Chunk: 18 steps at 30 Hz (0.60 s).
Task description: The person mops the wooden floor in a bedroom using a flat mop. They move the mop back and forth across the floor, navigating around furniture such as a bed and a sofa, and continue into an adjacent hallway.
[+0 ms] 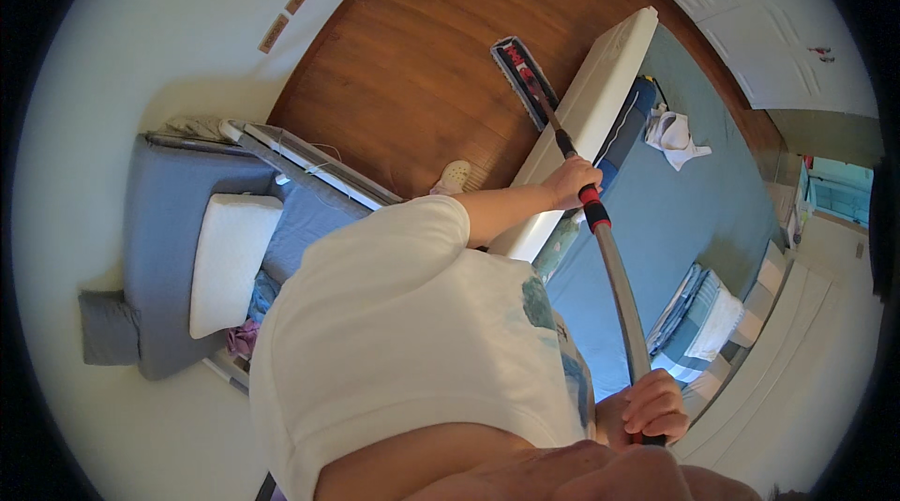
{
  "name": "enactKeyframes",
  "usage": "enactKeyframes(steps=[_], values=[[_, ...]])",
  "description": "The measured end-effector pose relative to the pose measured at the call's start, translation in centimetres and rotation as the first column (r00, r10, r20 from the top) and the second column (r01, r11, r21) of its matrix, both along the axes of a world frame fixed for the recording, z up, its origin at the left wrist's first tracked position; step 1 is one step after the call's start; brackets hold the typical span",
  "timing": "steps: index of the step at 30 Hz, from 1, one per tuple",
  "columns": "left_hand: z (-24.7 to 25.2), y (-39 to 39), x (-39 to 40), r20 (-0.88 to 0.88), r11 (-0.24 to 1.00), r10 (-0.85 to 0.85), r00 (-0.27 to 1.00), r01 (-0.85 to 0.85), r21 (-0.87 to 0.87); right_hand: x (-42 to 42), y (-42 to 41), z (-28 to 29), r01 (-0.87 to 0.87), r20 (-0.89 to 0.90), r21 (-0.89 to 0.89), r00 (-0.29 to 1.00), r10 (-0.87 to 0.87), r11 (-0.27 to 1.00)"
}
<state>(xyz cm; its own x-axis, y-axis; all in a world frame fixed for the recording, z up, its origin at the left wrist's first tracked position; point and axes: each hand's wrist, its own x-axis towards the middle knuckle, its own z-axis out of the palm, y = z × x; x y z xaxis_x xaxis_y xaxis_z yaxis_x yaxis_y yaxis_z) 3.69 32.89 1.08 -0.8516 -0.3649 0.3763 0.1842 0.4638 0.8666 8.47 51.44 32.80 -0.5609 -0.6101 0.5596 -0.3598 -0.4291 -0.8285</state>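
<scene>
My left hand [573, 181] is closed around the pole of a flat mop near its red and black collar, with that arm stretched out. My right hand [650, 408] grips the pole's upper end, close below my face. The silver metal pole [619, 283] runs between both hands. Its flat mop head [524, 79], with a grey fringed pad, lies on the brown wood floor [401, 44], beside the white bed footboard [598, 93]. My light clog [455, 176] shows on the floor.
A bed with a blue sheet [633, 241] holds a white bra [675, 137] and folded bedding [696, 325]. A grey sofa bed [169, 220] with a white pillow [235, 262] stands left, near a leaning frame [316, 163]. White cabinets [766, 30] line the upper right.
</scene>
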Motion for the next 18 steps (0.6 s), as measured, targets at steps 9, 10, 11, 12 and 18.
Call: enactKeyframes(steps=[9,10,11,12,18], values=[[-1.6,-10.3,-10.7,-0.092,0.998,0.055,0.994,-0.057,-0.016,-8.6,-11.9,-1.8,0.18,0.041,-0.04,0.983,-0.178,0.983],[-2.3,-11.4,-11.7,-0.01,0.997,0.056,0.998,-0.056,-0.06,-9.3,-12.7,-2.4,0.153,0.016,-0.028,0.988,-0.153,0.988],[-2.8,-12.3,-12.3,0.011,0.996,0.042,0.999,-0.041,-0.078,-10.0,-13.3,-2.9,0.127,-0.009,-0.016,0.992,-0.127,0.992],[-3.2,-13.1,-12.9,0.037,0.994,0.049,0.998,-0.045,-0.095,-10.8,-13.8,-3.3,0.095,-0.026,-0.026,0.995,-0.096,0.995],[0.0,-12.6,-11.6,0.042,0.999,0.027,0.999,-0.025,-0.029,-13.1,-12.4,-0.8,0.091,-0.054,-0.055,0.994,-0.094,0.994]])
